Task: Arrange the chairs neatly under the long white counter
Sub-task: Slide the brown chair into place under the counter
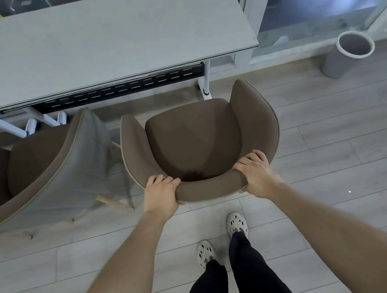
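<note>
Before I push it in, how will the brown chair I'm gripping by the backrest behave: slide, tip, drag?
The brown chair probably slides, not rolls: the neighbouring chair shows wooden legs, no castors, on smooth floor. With left hand and right hand gripping the high backrest, a shove might tip it forward. Its padded shell looks rigid.

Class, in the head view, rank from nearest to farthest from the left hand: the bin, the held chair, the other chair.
1. The held chair, centre, gripped by the left hand.
2. The other chair, just to the left.
3. The bin, far off to the right.
</note>
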Available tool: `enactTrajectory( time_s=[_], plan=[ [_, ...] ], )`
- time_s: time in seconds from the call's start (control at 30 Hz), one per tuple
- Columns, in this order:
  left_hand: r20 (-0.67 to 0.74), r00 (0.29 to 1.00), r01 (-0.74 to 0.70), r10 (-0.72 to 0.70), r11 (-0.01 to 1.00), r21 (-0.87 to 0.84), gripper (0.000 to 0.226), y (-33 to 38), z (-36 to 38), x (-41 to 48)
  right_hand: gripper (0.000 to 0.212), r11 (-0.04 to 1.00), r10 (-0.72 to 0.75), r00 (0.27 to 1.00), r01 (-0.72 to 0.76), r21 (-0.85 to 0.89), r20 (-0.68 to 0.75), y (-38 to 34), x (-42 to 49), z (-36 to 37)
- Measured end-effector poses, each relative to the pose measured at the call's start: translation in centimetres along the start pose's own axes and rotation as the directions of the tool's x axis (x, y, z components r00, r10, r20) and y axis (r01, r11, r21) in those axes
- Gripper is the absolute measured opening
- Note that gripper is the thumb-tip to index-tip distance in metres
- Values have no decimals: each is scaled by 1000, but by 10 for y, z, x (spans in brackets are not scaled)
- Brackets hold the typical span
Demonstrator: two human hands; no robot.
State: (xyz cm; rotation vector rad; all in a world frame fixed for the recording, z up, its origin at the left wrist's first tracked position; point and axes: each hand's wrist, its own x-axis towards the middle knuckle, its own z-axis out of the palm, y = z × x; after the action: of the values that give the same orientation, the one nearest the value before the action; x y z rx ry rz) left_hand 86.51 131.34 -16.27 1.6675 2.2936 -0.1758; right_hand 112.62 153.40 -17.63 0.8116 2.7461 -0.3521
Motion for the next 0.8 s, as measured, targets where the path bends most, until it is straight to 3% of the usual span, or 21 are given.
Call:
enactTrajectory(
  time_s=[0.23, 0.53, 0.8],
  plan=[
    [-41, 999, 23, -25, 998, -55, 48, -23, 15, -20, 73, 1000, -27, 1000, 27, 2, 10, -30, 2, 2],
    [-61, 997, 33, -37, 997, -71, 50, -45, 23, 19, 75, 1000, -12, 999, 12, -2, -39, -24, 30, -13],
    [-5, 999, 31, -31, 999, -23, 53, -59, 23, 26, 74, 1000, -23, 998, 22, -6, -63, -28, 36, -11]
  ],
)
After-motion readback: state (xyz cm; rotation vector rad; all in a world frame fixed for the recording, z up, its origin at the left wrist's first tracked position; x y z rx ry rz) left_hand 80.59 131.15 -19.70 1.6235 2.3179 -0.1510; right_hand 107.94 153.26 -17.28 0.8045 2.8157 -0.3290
